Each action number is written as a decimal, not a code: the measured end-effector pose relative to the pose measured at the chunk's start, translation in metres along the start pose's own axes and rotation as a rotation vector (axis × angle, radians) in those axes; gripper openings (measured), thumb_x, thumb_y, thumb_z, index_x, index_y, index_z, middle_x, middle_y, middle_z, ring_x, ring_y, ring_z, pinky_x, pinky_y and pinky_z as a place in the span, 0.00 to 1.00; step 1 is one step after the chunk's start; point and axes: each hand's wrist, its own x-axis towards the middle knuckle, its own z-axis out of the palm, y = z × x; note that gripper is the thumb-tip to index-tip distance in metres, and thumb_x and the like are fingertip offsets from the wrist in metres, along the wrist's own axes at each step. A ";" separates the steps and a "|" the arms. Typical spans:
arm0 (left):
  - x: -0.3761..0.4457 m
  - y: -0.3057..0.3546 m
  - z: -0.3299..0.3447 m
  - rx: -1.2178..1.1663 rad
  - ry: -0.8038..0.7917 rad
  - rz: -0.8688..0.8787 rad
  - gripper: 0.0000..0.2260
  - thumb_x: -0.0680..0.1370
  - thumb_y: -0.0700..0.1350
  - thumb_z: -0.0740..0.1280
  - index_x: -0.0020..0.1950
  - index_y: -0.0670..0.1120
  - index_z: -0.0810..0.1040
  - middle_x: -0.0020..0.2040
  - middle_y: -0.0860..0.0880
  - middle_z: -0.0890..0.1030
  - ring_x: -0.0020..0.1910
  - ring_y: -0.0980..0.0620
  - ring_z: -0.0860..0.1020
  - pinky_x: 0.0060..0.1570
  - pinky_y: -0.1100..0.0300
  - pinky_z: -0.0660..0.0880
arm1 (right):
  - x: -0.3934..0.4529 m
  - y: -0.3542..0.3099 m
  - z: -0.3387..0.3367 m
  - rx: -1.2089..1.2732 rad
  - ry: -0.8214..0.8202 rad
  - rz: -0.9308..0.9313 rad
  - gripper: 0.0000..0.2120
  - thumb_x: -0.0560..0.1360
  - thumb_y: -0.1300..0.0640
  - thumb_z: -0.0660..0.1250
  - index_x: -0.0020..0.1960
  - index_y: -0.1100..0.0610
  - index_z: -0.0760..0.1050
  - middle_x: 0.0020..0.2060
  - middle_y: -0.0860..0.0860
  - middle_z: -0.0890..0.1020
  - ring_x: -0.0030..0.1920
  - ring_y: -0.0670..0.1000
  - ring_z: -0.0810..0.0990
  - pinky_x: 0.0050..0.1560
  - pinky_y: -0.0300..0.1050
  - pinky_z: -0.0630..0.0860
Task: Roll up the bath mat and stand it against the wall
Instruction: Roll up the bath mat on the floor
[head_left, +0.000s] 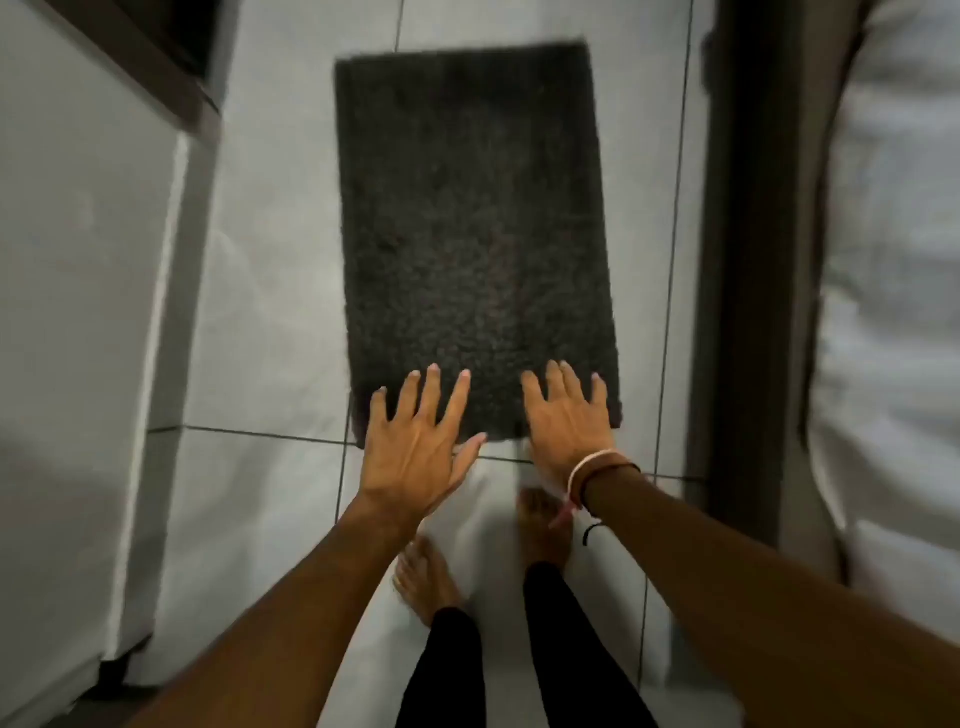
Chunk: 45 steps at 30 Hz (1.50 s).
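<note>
A dark grey shaggy bath mat (475, 228) lies flat and unrolled on the white tiled floor, its long side running away from me. My left hand (418, 441) hovers over the mat's near left corner, fingers spread, holding nothing. My right hand (569, 421), with bracelets on the wrist, is over the near right corner, fingers also spread and empty. I cannot tell whether either palm touches the mat. My bare feet stand just behind the mat's near edge.
A white cabinet (78, 312) with a dark top edge stands on the left. A dark wooden frame (748, 260) runs along the right, with white bedding (893, 260) beyond it. White floor tiles (265, 291) flank the mat.
</note>
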 end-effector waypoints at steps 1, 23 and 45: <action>0.017 0.001 0.027 -0.006 -0.050 0.007 0.33 0.82 0.65 0.47 0.83 0.52 0.42 0.83 0.42 0.51 0.81 0.41 0.53 0.77 0.38 0.55 | 0.021 -0.002 0.020 -0.036 0.016 -0.014 0.33 0.81 0.58 0.63 0.82 0.57 0.54 0.81 0.62 0.61 0.83 0.62 0.55 0.82 0.70 0.50; 0.226 -0.033 0.246 0.066 0.205 0.093 0.10 0.74 0.41 0.70 0.55 0.43 0.78 0.47 0.42 0.84 0.46 0.39 0.81 0.45 0.48 0.75 | 0.244 0.053 0.224 -0.213 0.881 -0.260 0.19 0.87 0.51 0.60 0.39 0.55 0.77 0.33 0.53 0.80 0.36 0.58 0.81 0.59 0.59 0.80; 0.226 -0.063 0.256 -0.011 0.533 0.180 0.28 0.81 0.62 0.62 0.72 0.44 0.74 0.65 0.43 0.80 0.62 0.42 0.79 0.68 0.34 0.67 | 0.271 0.067 0.180 0.009 0.787 -0.365 0.23 0.79 0.38 0.66 0.67 0.50 0.74 0.52 0.49 0.85 0.52 0.56 0.81 0.61 0.58 0.74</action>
